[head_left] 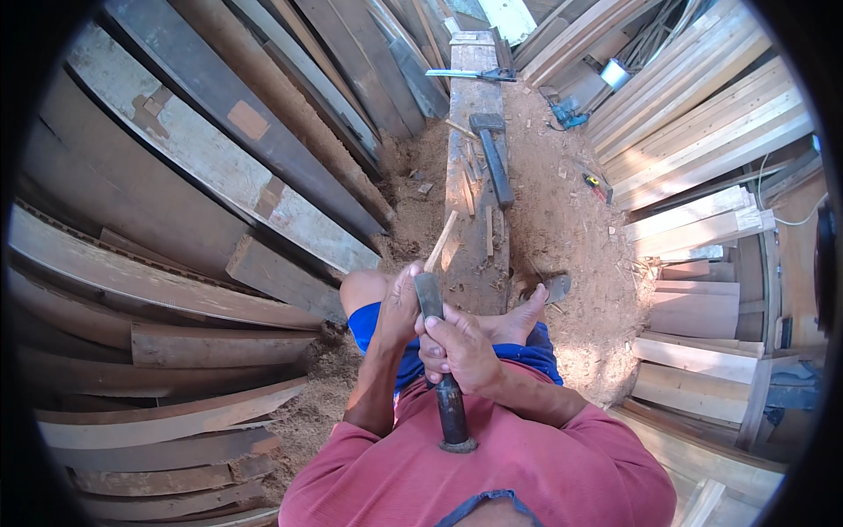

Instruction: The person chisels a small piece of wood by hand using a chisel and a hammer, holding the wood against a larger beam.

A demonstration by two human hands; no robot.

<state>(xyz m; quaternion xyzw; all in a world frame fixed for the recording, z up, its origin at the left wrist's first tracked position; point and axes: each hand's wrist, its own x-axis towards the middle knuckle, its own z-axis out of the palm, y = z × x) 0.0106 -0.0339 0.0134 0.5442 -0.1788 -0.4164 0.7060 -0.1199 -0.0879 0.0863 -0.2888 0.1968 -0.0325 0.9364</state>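
Note:
Wrapped round a wide chisel (428, 295) is my right hand (464, 350), near where blade meets handle. The chisel points away from me, and the end of its dark handle (451, 411) rests against my chest. Just left of the blade, my left hand (400, 304) is closed on a thin wood strip (443, 239). The strip's upper part sticks out beyond the chisel's edge; its lower end is hidden by the hand and blade. Both hands are close together above my lap.
A long wooden bench (479, 290) runs away from me, bearing a mallet (497, 167), wood slivers and a saw-like tool (465, 74). A teal power tool (568, 114) lies on the sawdust-covered floor (562, 237). Planks (176, 347) crowd the left; stacked boards (702, 132) line the right.

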